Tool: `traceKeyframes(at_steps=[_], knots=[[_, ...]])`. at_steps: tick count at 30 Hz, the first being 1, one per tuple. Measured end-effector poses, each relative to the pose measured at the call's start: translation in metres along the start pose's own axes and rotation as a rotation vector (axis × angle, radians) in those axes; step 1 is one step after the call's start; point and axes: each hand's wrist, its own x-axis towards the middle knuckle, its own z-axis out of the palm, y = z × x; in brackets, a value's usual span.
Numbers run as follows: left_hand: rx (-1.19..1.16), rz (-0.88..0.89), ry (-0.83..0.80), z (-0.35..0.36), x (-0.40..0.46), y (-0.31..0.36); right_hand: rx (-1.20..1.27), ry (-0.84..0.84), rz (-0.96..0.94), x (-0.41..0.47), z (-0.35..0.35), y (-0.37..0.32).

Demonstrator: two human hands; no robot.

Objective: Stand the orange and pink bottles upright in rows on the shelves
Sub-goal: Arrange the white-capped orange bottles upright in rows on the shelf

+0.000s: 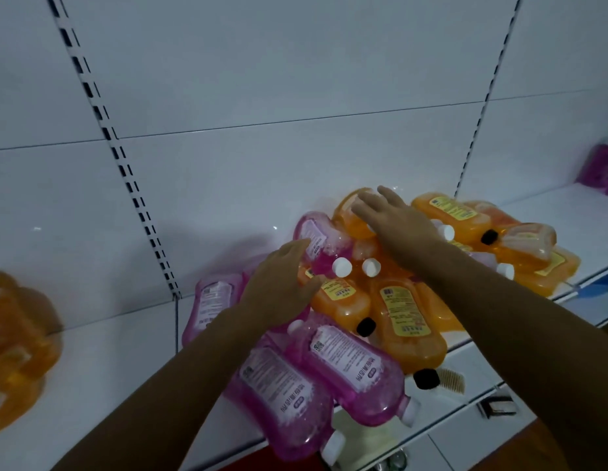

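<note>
Here, orange bottles (407, 321) and pink bottles (350, 368) lie flat in a messy pile on the white shelf (125, 362). The left hand (278, 287) rests with loose fingers on a pink one. The right hand (394, 222) lies spread flat on an orange one at the back. More orange bottles (13, 334) at the far left look blurry. Something pink (601, 171) is cut off at the right edge.

Purple packs (601, 171) cut off right; orange bottles (13, 338) blurred left.

Dim light — white back panel (295, 79) with slotted uprights (119, 158).
</note>
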Motion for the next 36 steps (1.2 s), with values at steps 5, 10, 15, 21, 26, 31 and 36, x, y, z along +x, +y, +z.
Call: traceKeyframes(at_steps=[5, 10, 15, 21, 26, 31, 36], knots=[[-0.032, -0.023, 0.015, 0.002, -0.005, -0.008, -0.003, 0.083, -0.062, -0.004, -0.001, 0.006], [-0.005, -0.023, 0.103, 0.0, -0.014, 0.007, 0.067, 0.333, -0.156, -0.007, -0.011, -0.004], [0.081, -0.035, 0.263, -0.01, -0.029, 0.021, 0.259, 0.437, -0.259, -0.017, -0.03, -0.038], [0.163, -0.245, 0.535, -0.039, -0.084, 0.008, 0.733, 0.509, -0.369, -0.037, -0.054, -0.106], [0.233, -0.435, 0.645, -0.073, -0.17, -0.029, 1.0, 0.344, -0.438, -0.044, -0.076, -0.182], [0.168, -0.57, 0.672, -0.096, -0.253, -0.066, 1.059, 0.197, -0.572, -0.048, -0.084, -0.263], [0.119, -0.667, 0.667, -0.101, -0.309, -0.103, 1.134, 0.085, -0.689, -0.043, -0.089, -0.328]])
